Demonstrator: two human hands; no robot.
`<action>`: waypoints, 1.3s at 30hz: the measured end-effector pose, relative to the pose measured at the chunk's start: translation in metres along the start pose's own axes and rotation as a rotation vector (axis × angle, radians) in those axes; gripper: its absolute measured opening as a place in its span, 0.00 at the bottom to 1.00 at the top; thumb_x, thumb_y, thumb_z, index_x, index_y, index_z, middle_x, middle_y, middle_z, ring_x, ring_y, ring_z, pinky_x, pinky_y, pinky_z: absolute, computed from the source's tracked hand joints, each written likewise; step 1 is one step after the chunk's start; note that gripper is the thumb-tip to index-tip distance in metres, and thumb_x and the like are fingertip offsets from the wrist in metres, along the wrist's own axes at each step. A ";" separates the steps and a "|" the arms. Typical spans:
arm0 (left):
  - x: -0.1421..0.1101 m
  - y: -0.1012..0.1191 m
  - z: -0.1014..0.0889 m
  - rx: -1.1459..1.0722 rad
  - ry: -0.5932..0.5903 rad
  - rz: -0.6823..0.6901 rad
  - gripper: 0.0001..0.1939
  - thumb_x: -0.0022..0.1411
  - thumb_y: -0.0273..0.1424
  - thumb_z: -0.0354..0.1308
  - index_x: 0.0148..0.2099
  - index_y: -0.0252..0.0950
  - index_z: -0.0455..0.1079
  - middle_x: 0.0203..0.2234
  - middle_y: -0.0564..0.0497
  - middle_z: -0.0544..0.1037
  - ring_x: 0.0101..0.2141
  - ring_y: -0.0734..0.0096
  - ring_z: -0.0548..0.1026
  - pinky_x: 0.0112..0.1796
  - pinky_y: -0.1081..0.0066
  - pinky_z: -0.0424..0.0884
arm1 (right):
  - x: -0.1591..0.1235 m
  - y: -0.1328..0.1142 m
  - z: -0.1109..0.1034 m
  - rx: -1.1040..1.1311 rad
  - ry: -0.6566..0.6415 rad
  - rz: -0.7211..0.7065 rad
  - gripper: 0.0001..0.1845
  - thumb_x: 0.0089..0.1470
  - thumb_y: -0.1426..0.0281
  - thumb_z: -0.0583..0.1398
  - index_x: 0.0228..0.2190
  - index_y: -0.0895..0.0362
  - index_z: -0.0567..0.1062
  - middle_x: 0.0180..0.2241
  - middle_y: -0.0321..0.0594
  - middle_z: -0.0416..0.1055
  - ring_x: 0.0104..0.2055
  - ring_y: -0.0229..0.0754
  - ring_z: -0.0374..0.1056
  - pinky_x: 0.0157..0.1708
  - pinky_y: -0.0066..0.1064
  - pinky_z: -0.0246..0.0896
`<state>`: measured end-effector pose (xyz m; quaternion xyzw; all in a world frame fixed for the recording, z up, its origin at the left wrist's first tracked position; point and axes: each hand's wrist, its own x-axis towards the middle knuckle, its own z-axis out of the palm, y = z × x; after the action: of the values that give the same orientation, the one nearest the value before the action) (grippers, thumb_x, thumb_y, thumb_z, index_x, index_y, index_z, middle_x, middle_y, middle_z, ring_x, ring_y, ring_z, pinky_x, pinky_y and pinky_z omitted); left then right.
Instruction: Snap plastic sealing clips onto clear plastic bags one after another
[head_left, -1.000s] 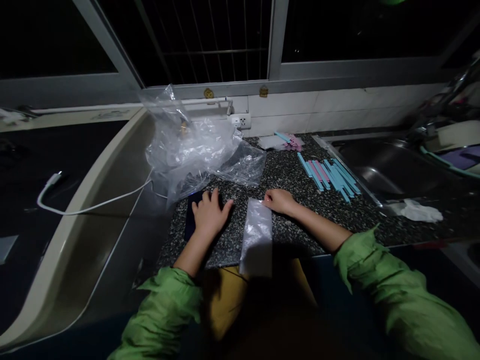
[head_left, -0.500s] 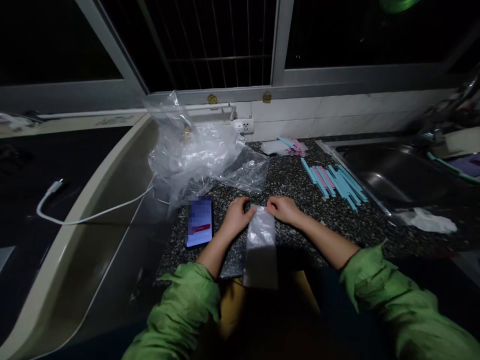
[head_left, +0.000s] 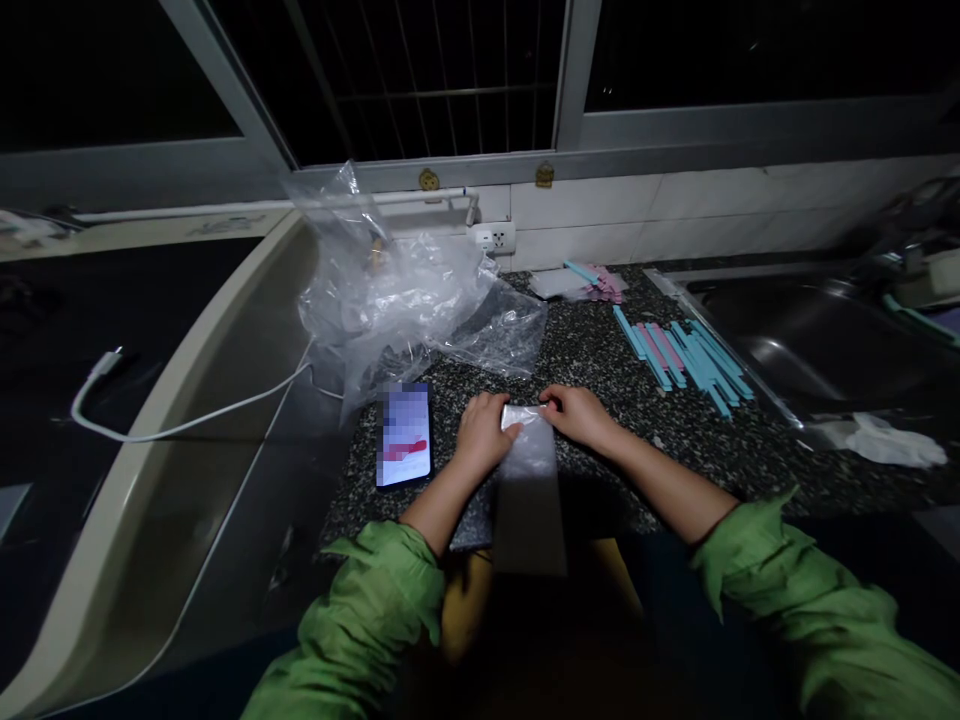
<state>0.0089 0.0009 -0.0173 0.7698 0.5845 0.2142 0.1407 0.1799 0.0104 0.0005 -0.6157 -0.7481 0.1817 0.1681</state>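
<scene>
A stack of clear plastic bags, or one long narrow bag [head_left: 529,490], lies at the counter's front, its near end hanging past the edge; which of the two I cannot tell. My left hand [head_left: 484,430] is closed on its far left corner, thumb on top. At the far right corner my right hand [head_left: 576,415] pinches the plastic between thumb and fingers. A phone [head_left: 405,435] with a lit screen lies left of my left hand.
Crumpled clear plastic [head_left: 412,300] covers the back left. Blue and pink strips [head_left: 686,360] lie to the right, with more pink pieces [head_left: 604,285] behind. A metal sink [head_left: 795,340] is at far right, and a white cable [head_left: 210,422] hangs at left.
Both hands stay at the bag's far end, and my left hand now covers more of its corner. The whole view has shifted slightly.
</scene>
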 end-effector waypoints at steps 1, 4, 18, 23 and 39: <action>0.000 0.000 0.000 -0.008 0.003 -0.001 0.23 0.51 0.32 0.58 0.50 0.32 0.66 0.41 0.42 0.71 0.45 0.57 0.66 0.47 0.62 0.62 | 0.000 0.000 0.001 -0.002 0.002 -0.009 0.10 0.48 0.71 0.57 0.34 0.56 0.74 0.27 0.36 0.74 0.27 0.37 0.66 0.28 0.25 0.53; 0.001 -0.002 0.001 -0.040 0.010 -0.011 0.22 0.50 0.32 0.59 0.48 0.32 0.68 0.40 0.42 0.72 0.44 0.56 0.66 0.47 0.60 0.62 | 0.000 0.000 0.002 -0.014 0.010 -0.023 0.09 0.47 0.73 0.56 0.31 0.56 0.74 0.27 0.36 0.74 0.27 0.37 0.66 0.27 0.25 0.52; 0.010 -0.002 -0.001 -0.979 0.136 -0.206 0.11 0.45 0.24 0.57 0.35 0.34 0.70 0.20 0.57 0.67 0.22 0.79 0.63 0.25 0.78 0.60 | 0.007 0.008 0.007 0.536 0.093 0.054 0.14 0.44 0.62 0.57 0.25 0.61 0.72 0.20 0.34 0.66 0.21 0.33 0.58 0.23 0.25 0.53; 0.009 0.001 -0.006 -1.196 0.196 -0.191 0.13 0.42 0.29 0.61 0.35 0.35 0.68 0.22 0.56 0.68 0.25 0.78 0.65 0.28 0.78 0.62 | 0.006 0.004 0.007 0.805 -0.097 0.051 0.21 0.39 0.53 0.59 0.19 0.61 0.71 0.16 0.33 0.64 0.20 0.32 0.57 0.22 0.26 0.51; 0.011 -0.001 -0.006 -1.349 0.091 -0.313 0.16 0.38 0.40 0.64 0.25 0.34 0.65 0.19 0.58 0.68 0.23 0.77 0.66 0.30 0.74 0.62 | 0.001 -0.001 0.009 0.925 0.157 -0.007 0.19 0.36 0.57 0.63 0.25 0.60 0.73 0.21 0.34 0.68 0.23 0.34 0.60 0.25 0.27 0.55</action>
<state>0.0076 0.0116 -0.0111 0.4110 0.4331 0.5401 0.5931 0.1751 0.0106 -0.0067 -0.4856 -0.5755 0.4484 0.4817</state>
